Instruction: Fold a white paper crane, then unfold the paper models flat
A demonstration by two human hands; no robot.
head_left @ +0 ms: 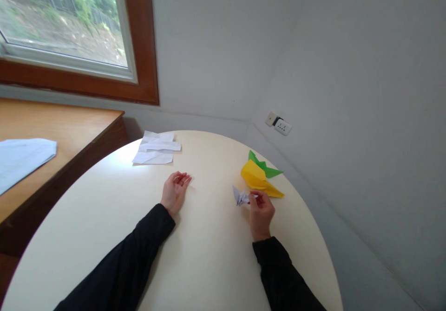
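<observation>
White paper crane (pixel 240 196) sits pinched in your right hand (pixel 260 213) beside the yellow origami (pixel 259 178); your left hand (pixel 176 190) rests open on the round cream counter (pixel 104 209).

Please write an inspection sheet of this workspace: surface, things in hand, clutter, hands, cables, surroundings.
Surface: round cream table, bare in the middle.
Things in hand: small white folded paper figure, pinched at its right side.
Clutter: yellow folded paper lying over green folded paper; creased white sheets at the far edge.
Hands: right hand pinches the white figure; left hand rests open on the table, palm up, holding nothing.
Cables: nothing seen.
Surroundings: wall socket, wood-framed window, wooden desk with a pale blue sheet.
</observation>
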